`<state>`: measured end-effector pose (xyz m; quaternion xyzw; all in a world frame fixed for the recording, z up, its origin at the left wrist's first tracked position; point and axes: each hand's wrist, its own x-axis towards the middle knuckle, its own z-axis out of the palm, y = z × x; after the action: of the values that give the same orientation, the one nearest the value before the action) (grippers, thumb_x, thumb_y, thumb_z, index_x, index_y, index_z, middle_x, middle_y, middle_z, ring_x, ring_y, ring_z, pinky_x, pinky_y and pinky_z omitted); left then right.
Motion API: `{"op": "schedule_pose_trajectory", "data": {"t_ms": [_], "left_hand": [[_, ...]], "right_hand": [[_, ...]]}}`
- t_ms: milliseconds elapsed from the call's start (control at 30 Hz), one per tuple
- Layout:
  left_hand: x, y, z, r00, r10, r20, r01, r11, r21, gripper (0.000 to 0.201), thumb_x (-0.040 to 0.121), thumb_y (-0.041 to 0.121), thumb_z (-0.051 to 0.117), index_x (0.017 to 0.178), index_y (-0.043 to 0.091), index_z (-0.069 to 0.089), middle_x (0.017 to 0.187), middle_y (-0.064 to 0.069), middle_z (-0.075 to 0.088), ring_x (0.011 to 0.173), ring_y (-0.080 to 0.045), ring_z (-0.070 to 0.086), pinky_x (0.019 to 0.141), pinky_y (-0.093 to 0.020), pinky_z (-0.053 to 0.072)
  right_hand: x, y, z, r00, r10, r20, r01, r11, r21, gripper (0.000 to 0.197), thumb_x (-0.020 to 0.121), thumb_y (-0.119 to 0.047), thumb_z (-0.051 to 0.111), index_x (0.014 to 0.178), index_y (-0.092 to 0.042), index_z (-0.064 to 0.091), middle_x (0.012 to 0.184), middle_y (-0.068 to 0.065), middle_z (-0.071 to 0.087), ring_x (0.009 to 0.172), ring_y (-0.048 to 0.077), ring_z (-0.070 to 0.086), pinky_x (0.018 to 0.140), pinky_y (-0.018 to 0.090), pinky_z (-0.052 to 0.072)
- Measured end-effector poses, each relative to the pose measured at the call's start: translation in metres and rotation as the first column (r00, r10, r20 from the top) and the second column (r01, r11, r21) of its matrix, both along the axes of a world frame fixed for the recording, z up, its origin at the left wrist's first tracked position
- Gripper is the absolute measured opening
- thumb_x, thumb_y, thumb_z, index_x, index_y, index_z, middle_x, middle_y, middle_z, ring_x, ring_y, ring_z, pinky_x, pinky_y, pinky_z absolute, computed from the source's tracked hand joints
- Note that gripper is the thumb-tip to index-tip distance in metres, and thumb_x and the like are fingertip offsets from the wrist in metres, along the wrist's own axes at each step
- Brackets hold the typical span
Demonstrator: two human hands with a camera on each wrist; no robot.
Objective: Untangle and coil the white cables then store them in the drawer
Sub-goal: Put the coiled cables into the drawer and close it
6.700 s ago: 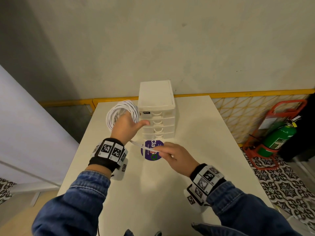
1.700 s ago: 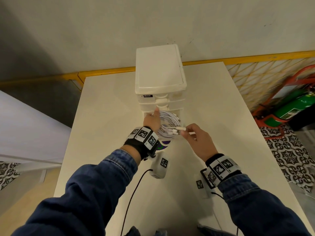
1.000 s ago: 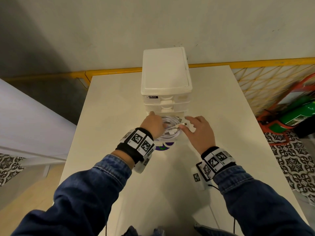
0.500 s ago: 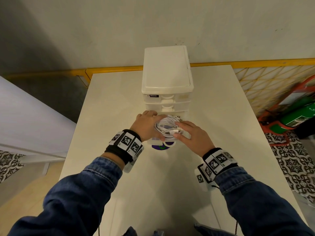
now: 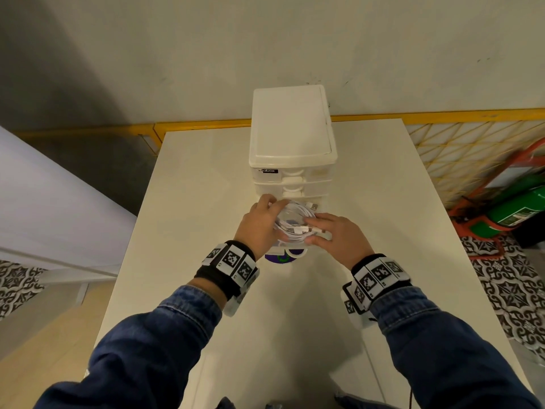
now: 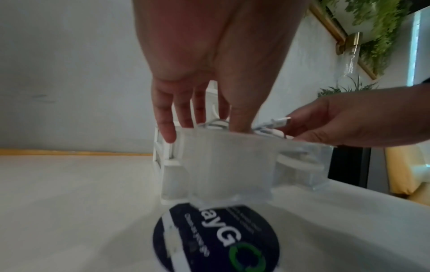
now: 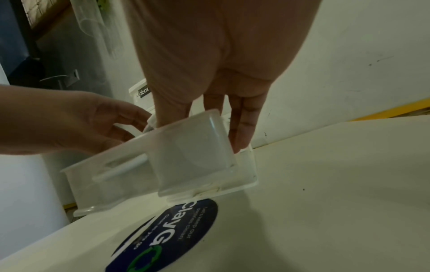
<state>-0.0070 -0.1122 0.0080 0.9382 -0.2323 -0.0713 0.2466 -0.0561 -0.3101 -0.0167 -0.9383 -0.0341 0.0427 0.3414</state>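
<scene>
table cream, wall-side (sticker on it) | left hand, right hand fingers spread, pressing cables

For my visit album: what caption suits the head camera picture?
Both hands, left hand and right hand, press coiled white cables into the open drawer.

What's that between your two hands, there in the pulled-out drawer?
A coil of white cable, lying in the open drawer. The left hand and right hand press it from either side, clearest in the head view.
</scene>
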Motion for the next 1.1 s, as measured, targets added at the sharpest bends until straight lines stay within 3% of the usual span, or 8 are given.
{"op": "schedule_pose_trajectory", "data": {"t_ms": [233,433,567,700,767,867,967,1100], "left_hand": [[-0.003,-0.006,0.005,0.996,0.026,0.086,-0.039,0.986,0.163,0.045,0.072,0.014,0.074,0.113,0.008,0.057,0.126,-0.011,0.048,0.100,-0.032,0.055,0.075,-0.038,0.044],[-0.004,-0.007,0.003,0.997,-0.016,0.080,-0.002,0.973,0.231,0.051,0.077,0.026,0.072,0.123,0.011,0.058,0.138,-0.011,0.044,0.116,-0.031,0.048,0.092,-0.041,0.042],[-0.001,0.004,0.010,0.997,0.004,0.079,-0.005,1.000,0.003,0.031,0.084,0.019,0.065,0.112,0.008,0.068,0.128,-0.014,0.058,0.117,-0.033,0.049,0.099,-0.039,0.040],[0.012,0.015,0.041,0.951,0.233,0.202,-0.172,0.945,-0.280,0.017,0.083,0.008,0.056,0.089,0.006,0.071,0.087,-0.010,0.070,0.072,-0.021,0.055,0.072,-0.031,0.047],[0.023,0.019,0.059,0.882,0.349,0.316,-0.215,0.895,-0.390,0.016,0.083,0.011,0.053,0.086,0.005,0.068,0.081,-0.011,0.064,0.072,-0.021,0.053,0.068,-0.028,0.041],[0.041,0.018,0.077,0.810,0.418,0.412,-0.245,0.879,-0.410,0.025,0.088,0.022,0.054,0.104,0.005,0.063,0.102,-0.015,0.058,0.097,-0.027,0.054,0.081,-0.022,0.035],[0.059,0.008,0.088,0.857,0.313,0.409,-0.198,0.933,-0.300,0.051,0.091,0.037,0.052,0.130,0.003,0.049,0.132,-0.020,0.047,0.124,-0.031,0.042,0.101,-0.027,0.031],[0.078,-0.007,0.091,0.971,0.228,0.077,-0.218,0.968,-0.122,0.079,0.093,0.048,0.046,0.148,0.002,0.013,0.158,-0.016,0.009,0.146,-0.028,0.011,0.116,-0.037,0.014]], "right_hand": [[-0.001,0.002,0.005,1.000,0.012,0.009,-0.011,0.995,-0.102,0.055,0.084,-0.045,0.059,0.134,-0.028,0.043,0.131,0.000,0.056,0.112,0.027,0.054,0.092,0.038,0.045],[-0.006,0.006,0.003,0.924,0.030,0.380,0.067,0.969,-0.240,0.036,0.081,-0.049,0.051,0.108,-0.029,0.064,0.111,-0.001,0.064,0.107,0.019,0.046,0.086,0.037,0.041],[-0.010,0.011,-0.002,0.897,0.156,0.415,-0.018,0.948,-0.316,0.035,0.089,-0.046,0.042,0.097,-0.028,0.071,0.108,-0.004,0.069,0.106,0.021,0.055,0.093,0.036,0.037],[-0.018,0.008,-0.008,0.928,0.182,0.325,-0.086,0.953,-0.289,0.047,0.090,-0.057,0.035,0.123,-0.030,0.055,0.136,0.000,0.054,0.128,0.021,0.046,0.110,0.042,0.028],[-0.021,0.008,-0.008,0.930,0.227,0.290,-0.138,0.945,-0.296,0.060,0.085,-0.062,0.042,0.136,-0.031,0.039,0.149,0.002,0.037,0.139,0.018,0.029,0.115,0.042,0.017],[-0.014,0.012,-0.002,0.917,0.307,0.254,-0.206,0.911,-0.358,0.077,0.081,-0.068,0.043,0.143,-0.027,0.025,0.155,0.002,0.018,0.144,0.014,0.010,0.118,0.041,0.006],[-0.003,0.017,0.001,0.923,0.351,0.159,-0.251,0.860,-0.443,0.091,0.077,-0.074,0.038,0.146,-0.020,0.014,0.157,0.005,0.004,0.143,0.014,-0.004,0.118,0.039,-0.002],[0.003,0.021,-0.002,0.932,0.363,0.011,-0.298,0.782,-0.548,0.100,0.073,-0.077,0.031,0.147,-0.016,0.004,0.157,0.008,-0.008,0.144,0.020,-0.011,0.119,0.043,0.001]]}}
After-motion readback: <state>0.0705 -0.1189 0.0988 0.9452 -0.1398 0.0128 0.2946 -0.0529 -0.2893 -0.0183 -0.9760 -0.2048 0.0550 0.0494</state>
